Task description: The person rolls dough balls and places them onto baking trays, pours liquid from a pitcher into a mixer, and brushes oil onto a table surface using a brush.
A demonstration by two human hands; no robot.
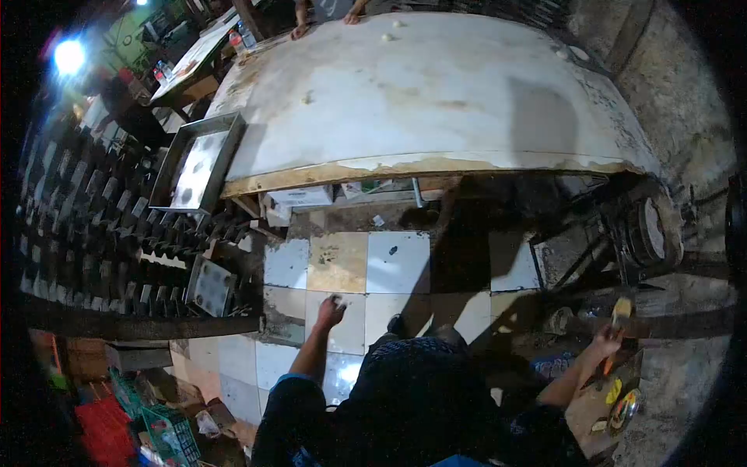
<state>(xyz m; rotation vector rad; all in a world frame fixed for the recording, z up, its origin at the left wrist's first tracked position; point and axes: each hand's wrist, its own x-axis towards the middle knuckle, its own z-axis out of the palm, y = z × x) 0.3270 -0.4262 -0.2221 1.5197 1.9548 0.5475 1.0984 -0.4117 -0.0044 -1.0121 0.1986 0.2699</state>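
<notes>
My right hand (607, 341), off to the right, is wrapped around a brush (622, 309) with pale bristles pointing up and an orange handle below the fist. Below that hand lie a yellow item (614, 391) and a round, shiny container (624, 409). My left hand (332, 311) hangs over the tiled floor (397, 261) with its fingers curled. What it holds, if anything, is too small to make out. Both hands are on my side of a large white-topped table (467, 117), apart from it.
A deep metal tray (162, 183) sits at the table's left corner, with a smaller tray (211, 286) lower down. Small pale lumps (387, 36) lie on the tabletop's far side, near another person's hands (352, 17). A green crate (175, 440) stands at lower left.
</notes>
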